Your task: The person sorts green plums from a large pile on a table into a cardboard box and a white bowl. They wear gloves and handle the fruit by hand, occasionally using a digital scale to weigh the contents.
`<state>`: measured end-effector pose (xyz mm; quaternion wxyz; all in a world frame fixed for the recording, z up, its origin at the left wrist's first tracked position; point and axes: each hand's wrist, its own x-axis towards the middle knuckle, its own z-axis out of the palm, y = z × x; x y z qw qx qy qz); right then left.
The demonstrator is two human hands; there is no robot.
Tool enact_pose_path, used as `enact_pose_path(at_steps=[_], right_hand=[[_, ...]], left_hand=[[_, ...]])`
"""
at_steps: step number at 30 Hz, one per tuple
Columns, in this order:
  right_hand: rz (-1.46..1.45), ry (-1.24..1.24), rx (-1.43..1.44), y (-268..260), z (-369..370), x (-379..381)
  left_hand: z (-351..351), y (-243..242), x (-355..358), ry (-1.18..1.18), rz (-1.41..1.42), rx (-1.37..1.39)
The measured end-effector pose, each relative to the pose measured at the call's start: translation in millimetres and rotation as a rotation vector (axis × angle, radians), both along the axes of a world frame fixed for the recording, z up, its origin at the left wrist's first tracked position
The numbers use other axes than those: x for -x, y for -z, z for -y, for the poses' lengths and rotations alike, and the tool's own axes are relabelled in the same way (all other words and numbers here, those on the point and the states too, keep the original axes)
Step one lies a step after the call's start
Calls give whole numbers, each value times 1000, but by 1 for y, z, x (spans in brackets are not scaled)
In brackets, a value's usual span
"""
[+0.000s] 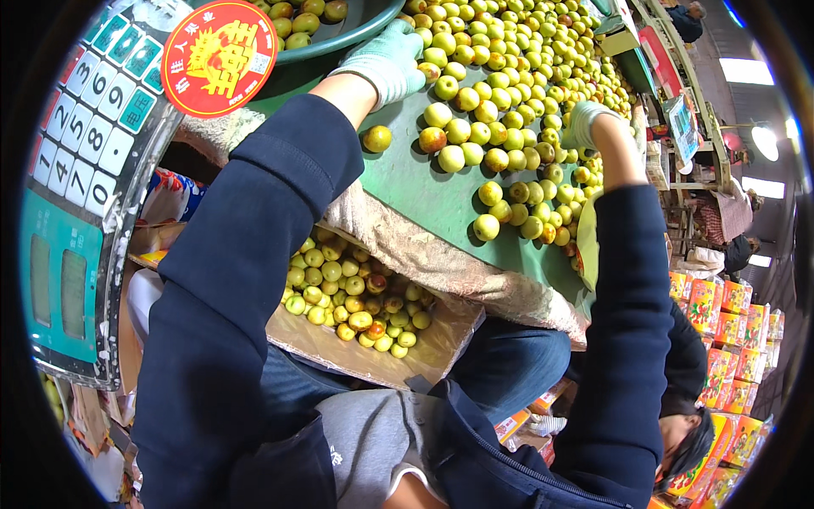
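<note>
Many green and reddish-brown jujubes (486, 111) lie spread on a green tabletop (407, 184). My left hand (385, 63), in a pale green and white knit glove, is at the upper middle beside the rim of a blue-green basin (356, 39); its fingertips are against the jujubes, and what is under them is hidden. My right hand (588, 124), gloved alike, reaches down among the jujubes at the right, its fingers mostly hidden. One brownish jujube (377, 139) lies apart below my left hand. In front of my lap, a cardboard box (375, 372) holds more jujubes (343, 283).
A worn cloth roll (445, 261) edges the table above the box. At the left stands a scale with a keypad (79, 121); a round red sign (219, 58) is beside it. A person (683, 407) is close at the lower right, near stacked printed cartons (725, 318).
</note>
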<state>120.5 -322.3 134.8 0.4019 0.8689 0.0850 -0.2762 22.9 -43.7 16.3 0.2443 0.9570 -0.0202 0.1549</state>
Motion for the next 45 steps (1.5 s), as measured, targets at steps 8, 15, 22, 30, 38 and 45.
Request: enact_pose_path(at_steps=[8, 15, 22, 30, 38, 45], right_hand=[[-767, -330, -1226, 10, -79, 247], [286, -410, -1344, 45, -37, 173], [285, -53, -815, 64, -64, 121], [389, -66, -1190, 39, -2, 206], [593, 198, -783, 47, 86, 236], [441, 289, -920, 70, 88, 214]], left_hand=[[-13, -1, 4, 94, -17, -333], [-18, -9, 2, 23, -197, -205], [-13, -1, -5, 92, -127, -128], [-23, -1, -3, 19, -238, -99], [-18, 5, -6, 58, -109, -90], [-22, 8, -6, 83, -91, -126]])
